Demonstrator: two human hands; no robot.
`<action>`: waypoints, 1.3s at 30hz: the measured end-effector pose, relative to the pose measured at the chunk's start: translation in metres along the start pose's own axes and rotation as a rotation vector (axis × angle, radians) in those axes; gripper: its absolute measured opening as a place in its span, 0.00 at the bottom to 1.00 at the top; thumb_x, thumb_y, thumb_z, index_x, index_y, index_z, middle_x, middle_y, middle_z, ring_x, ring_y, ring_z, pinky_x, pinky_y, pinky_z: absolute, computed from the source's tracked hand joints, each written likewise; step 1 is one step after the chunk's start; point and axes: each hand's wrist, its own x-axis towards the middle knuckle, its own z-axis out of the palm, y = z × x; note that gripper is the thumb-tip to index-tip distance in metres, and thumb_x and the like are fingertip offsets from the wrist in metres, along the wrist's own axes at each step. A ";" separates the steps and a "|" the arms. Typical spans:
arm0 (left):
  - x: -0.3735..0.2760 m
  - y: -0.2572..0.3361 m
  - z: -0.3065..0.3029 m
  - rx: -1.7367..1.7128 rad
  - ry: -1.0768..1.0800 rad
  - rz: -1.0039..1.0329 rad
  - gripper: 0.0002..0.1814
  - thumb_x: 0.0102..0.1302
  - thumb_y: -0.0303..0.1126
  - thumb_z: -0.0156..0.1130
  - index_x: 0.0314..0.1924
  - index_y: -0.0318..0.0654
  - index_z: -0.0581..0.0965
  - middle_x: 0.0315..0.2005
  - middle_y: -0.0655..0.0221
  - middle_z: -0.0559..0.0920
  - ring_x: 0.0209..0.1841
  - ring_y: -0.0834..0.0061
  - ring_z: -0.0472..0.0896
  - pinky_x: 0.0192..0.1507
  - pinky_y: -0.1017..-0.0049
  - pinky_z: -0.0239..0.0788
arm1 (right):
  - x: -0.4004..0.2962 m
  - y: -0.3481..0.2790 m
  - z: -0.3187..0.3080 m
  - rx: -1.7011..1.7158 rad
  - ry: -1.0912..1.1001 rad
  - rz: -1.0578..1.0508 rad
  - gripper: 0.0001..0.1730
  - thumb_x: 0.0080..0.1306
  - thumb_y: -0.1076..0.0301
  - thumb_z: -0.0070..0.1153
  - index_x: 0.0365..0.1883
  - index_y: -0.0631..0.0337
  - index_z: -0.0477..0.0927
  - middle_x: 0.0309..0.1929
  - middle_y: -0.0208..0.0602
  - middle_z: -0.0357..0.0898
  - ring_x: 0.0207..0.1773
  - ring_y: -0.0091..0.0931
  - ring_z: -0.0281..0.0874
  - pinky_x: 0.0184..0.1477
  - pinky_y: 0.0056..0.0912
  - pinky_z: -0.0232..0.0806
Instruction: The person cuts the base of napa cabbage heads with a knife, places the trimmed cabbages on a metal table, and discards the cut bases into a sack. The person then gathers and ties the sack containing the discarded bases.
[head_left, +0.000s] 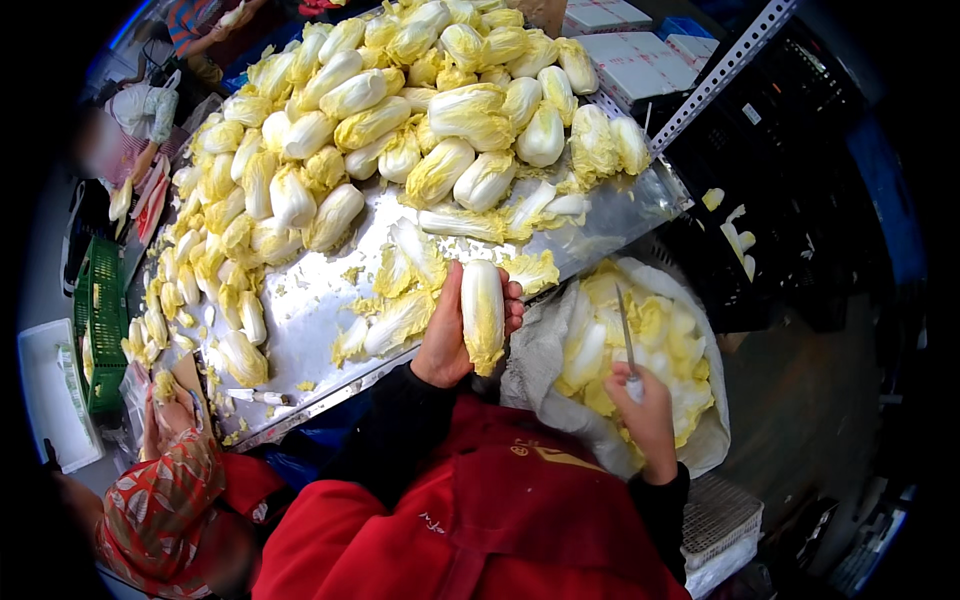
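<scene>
My left hand (442, 330) holds a small trimmed napa cabbage (482, 311) upright, its white base at the top and yellow leaf tips toward me. To the right, my right hand (641, 401) grips a knife by its pale handle, the narrow blade (625, 322) pointing away from me. Beneath that hand stands a white woven sack (536, 352) full of loose cabbage leaves (675, 330). Beyond my left hand, torn outer leaves (405, 319) lie on the metal table (300, 315). A large heap of napa cabbages (360, 120) covers the table's far side.
A co-worker's hands (169, 412) hold a cabbage piece at the table's left corner. Another knife (259, 396) lies near the front edge. Green crates (101, 322) stand left; foam boxes (637, 64) are at the back right, beside a perforated metal post (724, 71).
</scene>
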 end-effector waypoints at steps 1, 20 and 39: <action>0.000 -0.001 0.000 0.043 0.014 0.018 0.34 0.74 0.62 0.33 0.52 0.37 0.71 0.41 0.63 0.79 0.42 0.70 0.79 0.46 0.70 0.73 | 0.001 -0.007 0.004 0.009 -0.008 -0.010 0.16 0.64 0.69 0.60 0.48 0.66 0.79 0.31 0.24 0.79 0.24 0.12 0.69 0.23 0.17 0.62; -0.002 -0.041 0.024 0.452 0.098 0.121 0.24 0.79 0.47 0.37 0.65 0.42 0.62 0.48 0.63 0.74 0.46 0.73 0.76 0.47 0.70 0.74 | 0.021 -0.063 0.067 -0.250 0.047 -0.428 0.16 0.58 0.65 0.65 0.38 0.65 0.77 0.29 0.42 0.81 0.31 0.30 0.81 0.36 0.32 0.71; 0.006 -0.062 0.020 1.018 -0.072 0.270 0.21 0.77 0.38 0.46 0.64 0.35 0.65 0.49 0.68 0.74 0.51 0.79 0.71 0.57 0.78 0.62 | 0.021 -0.045 0.054 -0.289 0.071 -0.187 0.14 0.51 0.65 0.60 0.28 0.67 0.75 0.24 0.51 0.79 0.29 0.43 0.81 0.33 0.41 0.71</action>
